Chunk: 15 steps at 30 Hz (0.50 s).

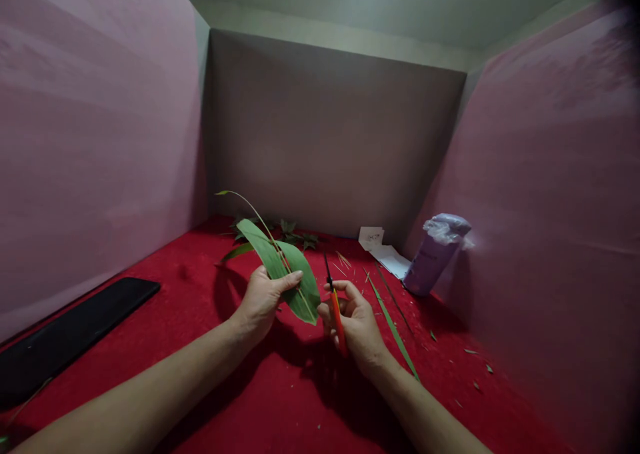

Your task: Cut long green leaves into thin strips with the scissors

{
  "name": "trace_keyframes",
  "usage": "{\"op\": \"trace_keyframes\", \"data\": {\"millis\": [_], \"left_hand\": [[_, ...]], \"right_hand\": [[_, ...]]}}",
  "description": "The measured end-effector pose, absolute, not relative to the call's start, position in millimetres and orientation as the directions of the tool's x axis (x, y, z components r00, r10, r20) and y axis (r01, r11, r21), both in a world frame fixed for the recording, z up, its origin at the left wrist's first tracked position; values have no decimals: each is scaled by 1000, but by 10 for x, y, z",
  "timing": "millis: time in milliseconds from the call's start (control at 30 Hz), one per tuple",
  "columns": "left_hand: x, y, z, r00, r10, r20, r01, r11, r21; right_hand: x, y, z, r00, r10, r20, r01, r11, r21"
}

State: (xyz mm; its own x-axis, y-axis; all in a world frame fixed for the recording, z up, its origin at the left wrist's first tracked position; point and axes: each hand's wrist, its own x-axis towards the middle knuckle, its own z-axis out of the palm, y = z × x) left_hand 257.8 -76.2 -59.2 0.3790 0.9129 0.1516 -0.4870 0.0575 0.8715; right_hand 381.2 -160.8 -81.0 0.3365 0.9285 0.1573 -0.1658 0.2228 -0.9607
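Note:
A broad green leaf (301, 271), folded or layered with a thin stem along it, is pinched between the thumb and fingers of my left hand (265, 299). The stem (257, 214) arches up past the leaf to a small green tip at the upper left. My right hand (354, 321) is closed around scissors (338, 317) with orange-red and yellow handles, their dark blades pointing up and away. The scissors are just right of the leaf, apart from it. Whether the blades are parted I cannot tell.
Red cloth (310, 411) covers the surface. Dark green leaves (289, 231) lie at the back. To the right are a long green strip (395, 327), thin sticks (344, 261), white papers (391, 261) and a purple bin (433, 261) with a plastic liner. A black slab (75, 334) lies left.

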Motion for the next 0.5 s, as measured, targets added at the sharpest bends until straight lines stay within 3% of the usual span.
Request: {"op": "trace_keyframes", "data": {"millis": [333,500], "left_hand": [[2589,-804,-672,565,812,145,-371,94,924],[2597,-778,-719,548,817,176,-402,73,913]], "right_hand": [[3812,-1626,-807,415,886,206,-102,270,-958],[3803,-1644,-777,403,894,194,-85,248,-965]]}}
